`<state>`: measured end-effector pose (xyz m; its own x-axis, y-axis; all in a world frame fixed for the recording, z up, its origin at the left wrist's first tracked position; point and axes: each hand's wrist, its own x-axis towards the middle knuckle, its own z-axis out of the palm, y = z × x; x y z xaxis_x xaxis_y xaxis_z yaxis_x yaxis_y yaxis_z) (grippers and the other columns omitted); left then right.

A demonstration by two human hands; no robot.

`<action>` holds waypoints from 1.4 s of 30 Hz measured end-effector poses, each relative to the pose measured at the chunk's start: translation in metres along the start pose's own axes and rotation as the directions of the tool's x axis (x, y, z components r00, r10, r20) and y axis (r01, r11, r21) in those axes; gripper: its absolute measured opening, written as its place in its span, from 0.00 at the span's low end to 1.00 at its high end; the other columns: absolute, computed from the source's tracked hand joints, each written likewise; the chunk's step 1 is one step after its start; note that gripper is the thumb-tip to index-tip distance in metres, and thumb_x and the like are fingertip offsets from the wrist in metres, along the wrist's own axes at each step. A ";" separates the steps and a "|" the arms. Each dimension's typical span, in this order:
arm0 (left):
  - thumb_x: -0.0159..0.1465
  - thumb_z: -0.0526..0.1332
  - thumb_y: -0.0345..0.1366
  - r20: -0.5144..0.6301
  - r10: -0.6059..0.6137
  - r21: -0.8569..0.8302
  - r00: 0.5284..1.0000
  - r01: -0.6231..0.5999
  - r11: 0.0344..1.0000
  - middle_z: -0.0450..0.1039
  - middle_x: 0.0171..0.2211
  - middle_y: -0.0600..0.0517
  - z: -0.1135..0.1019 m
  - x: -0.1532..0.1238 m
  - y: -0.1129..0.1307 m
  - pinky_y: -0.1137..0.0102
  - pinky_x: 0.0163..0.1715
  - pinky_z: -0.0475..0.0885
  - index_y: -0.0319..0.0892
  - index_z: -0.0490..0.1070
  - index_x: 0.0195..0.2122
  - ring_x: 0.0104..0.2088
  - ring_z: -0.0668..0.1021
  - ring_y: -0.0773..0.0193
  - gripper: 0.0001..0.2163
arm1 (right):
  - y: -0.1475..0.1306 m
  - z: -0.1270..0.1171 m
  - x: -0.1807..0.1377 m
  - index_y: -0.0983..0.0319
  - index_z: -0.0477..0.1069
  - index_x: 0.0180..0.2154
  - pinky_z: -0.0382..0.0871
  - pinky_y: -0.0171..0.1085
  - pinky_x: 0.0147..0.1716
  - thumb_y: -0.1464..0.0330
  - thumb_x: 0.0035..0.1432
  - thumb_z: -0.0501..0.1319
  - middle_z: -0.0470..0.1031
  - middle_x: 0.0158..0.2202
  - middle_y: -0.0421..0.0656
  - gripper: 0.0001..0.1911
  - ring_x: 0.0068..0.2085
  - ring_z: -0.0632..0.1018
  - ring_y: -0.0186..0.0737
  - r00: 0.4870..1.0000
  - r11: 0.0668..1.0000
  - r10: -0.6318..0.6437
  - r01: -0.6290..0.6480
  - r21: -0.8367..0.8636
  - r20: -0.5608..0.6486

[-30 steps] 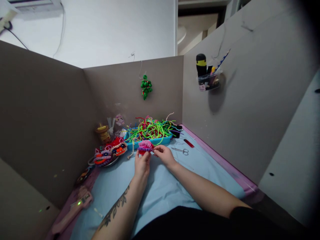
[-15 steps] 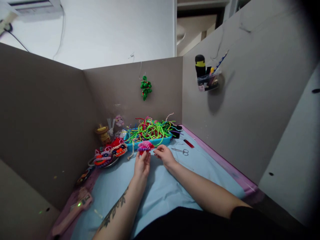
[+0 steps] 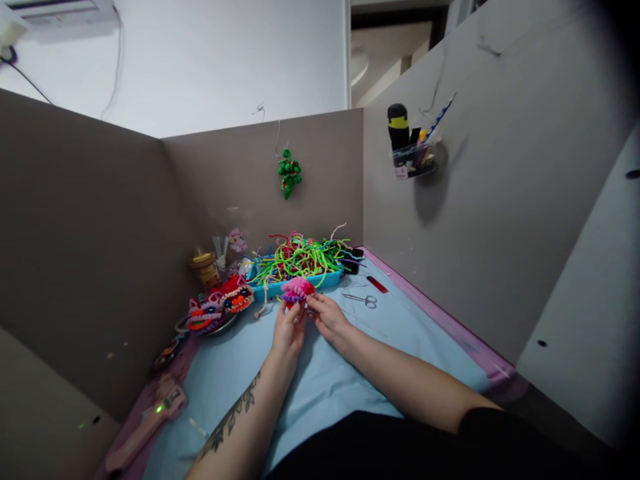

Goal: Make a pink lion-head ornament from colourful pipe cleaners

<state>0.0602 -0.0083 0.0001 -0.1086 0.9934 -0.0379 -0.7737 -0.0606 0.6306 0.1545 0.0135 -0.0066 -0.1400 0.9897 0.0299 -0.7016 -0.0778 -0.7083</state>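
Above the blue cloth, my left hand (image 3: 291,327) is closed round the bottom of a fuzzy pipe-cleaner piece (image 3: 297,288) in pink, purple and red. My right hand (image 3: 325,315) pinches the red right side of the same piece, its fingertips partly hidden against it. Just behind is a light-blue tray (image 3: 273,289) heaped with loose pipe cleaners (image 3: 305,259), mostly bright green with some red. A pair of small scissors (image 3: 369,301) lies on the cloth to the right of my right hand.
A metal bowl (image 3: 227,325) of finished fuzzy pieces stands at the left, with a jar (image 3: 205,268) behind it. A pink glue gun (image 3: 150,420) rests at the near left. Beyond the scissors lie a red strip (image 3: 377,285) and a dark phone (image 3: 353,261). Grey panels (image 3: 320,173) surround the table.
My right hand has come left onto the pipe-cleaner piece, closing the gap that was between them. My left hand has shifted slightly right and turned the piece a little.
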 end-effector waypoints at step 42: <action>0.49 0.68 0.25 0.006 0.020 0.048 1.000 -0.020 0.999 0.74 0.29 0.54 -0.002 -0.001 0.002 0.76 0.29 0.70 0.42 0.67 0.39 0.27 0.76 0.70 0.18 | -0.002 0.000 -0.001 0.62 0.72 0.26 0.58 0.31 0.23 0.63 0.33 0.74 0.73 0.24 0.38 0.18 0.24 0.68 0.31 0.994 1.000 0.012 -0.008 -0.029 0.110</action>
<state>0.0573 -0.0095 -0.0006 -0.1204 0.9925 -0.0210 -0.7404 -0.0756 0.6679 0.1563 0.0125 -0.0056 -0.2244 0.9694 0.0993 -0.6795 -0.0826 -0.7291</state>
